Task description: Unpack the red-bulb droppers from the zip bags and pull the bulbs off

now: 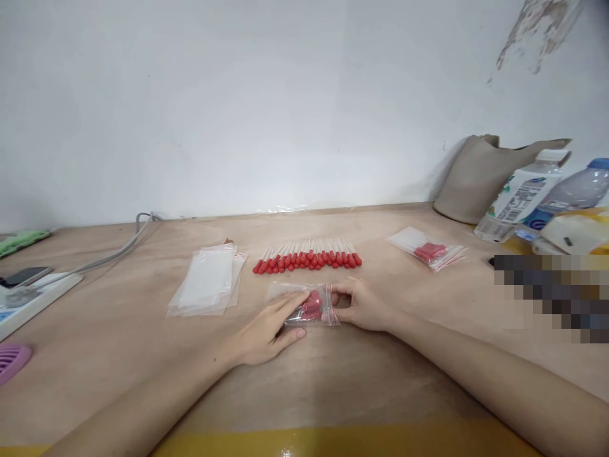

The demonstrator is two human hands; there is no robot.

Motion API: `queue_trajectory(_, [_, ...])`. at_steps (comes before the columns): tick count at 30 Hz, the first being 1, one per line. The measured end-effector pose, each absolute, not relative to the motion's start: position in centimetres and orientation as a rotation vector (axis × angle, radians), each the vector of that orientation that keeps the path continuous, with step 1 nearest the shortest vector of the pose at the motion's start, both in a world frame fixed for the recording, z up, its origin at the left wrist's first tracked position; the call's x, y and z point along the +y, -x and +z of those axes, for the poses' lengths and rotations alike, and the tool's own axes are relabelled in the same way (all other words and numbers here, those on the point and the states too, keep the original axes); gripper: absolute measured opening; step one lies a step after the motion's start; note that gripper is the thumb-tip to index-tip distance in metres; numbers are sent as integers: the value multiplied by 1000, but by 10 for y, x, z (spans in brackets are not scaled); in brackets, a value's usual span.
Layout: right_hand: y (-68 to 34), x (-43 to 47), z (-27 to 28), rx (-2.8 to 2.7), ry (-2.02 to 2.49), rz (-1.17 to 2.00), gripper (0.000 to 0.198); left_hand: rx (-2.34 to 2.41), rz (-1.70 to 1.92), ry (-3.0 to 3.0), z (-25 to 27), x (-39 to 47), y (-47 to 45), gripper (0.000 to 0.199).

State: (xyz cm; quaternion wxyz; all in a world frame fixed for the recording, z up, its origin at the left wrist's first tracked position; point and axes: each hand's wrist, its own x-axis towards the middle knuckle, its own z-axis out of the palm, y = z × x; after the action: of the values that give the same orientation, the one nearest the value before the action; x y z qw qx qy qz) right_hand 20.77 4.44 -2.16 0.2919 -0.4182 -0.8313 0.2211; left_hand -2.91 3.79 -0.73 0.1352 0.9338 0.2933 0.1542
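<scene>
A clear zip bag (292,320) with red-ended sticks (311,306) inside lies flat on the table in front of me. My left hand (273,327) rests on the bag's left part, fingers stretched out and thumb apart along the near edge. At the right end, by the red-lined zip strip, my right hand (361,304) pinches the bag between thumb and fingers. Just beyond both hands, a row of thin pale sticks with rounded red ends (307,257) is laid side by side, red ends toward me.
Flat clear bags (204,282) are stacked on the left. Filled bags (428,249) lie at right. Bottles (523,193) and a grey-brown container (469,181) stand far right. A power strip (38,301), cable (114,254), phone (28,277) and purple object (13,362) are at left.
</scene>
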Motion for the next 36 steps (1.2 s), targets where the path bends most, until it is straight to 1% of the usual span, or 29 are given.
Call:
queue_trajectory(5, [-200,42,-27,-2171,1115,471,31,845,498,-2660,-18,39,23,66])
queue_trajectory(9, [-200,40,-26,-2152,1164,586,36,864,498,-2686,-17,39,22,65])
queue_trajectory(13, [-200,42,-22,-2176,1099,691,43,886,492,-2721,-16,37,22,63])
queue_trajectory(16, [-198,43,-18,-2250,1074,652,39,882,482,-2726,-17,37,22,60])
queue_trajectory(19, [-196,40,-12,-2276,1079,632,28,910,470,-2717,-18,38,22,59])
queue_trajectory(22, [-195,37,-9,-2225,1054,783,19,940,460,-2714,-20,39,23,59])
queue_trajectory(25, [-193,38,-9,-2116,1075,966,16,944,474,-2718,-21,39,23,58])
queue_trajectory(27, [-193,39,-11,-2067,1086,1023,14,931,482,-2723,-21,39,23,58])
queue_trajectory(29, [-193,41,-12,-2033,1087,1103,14,923,486,-2729,-21,39,23,58])
queue_trajectory(33, [-201,45,-12,-1891,1067,1389,22,942,486,-2725,-20,38,23,56])
queue_trajectory(36, [-211,49,-10,-1837,1137,1509,26,945,487,-2710,-19,38,23,55])
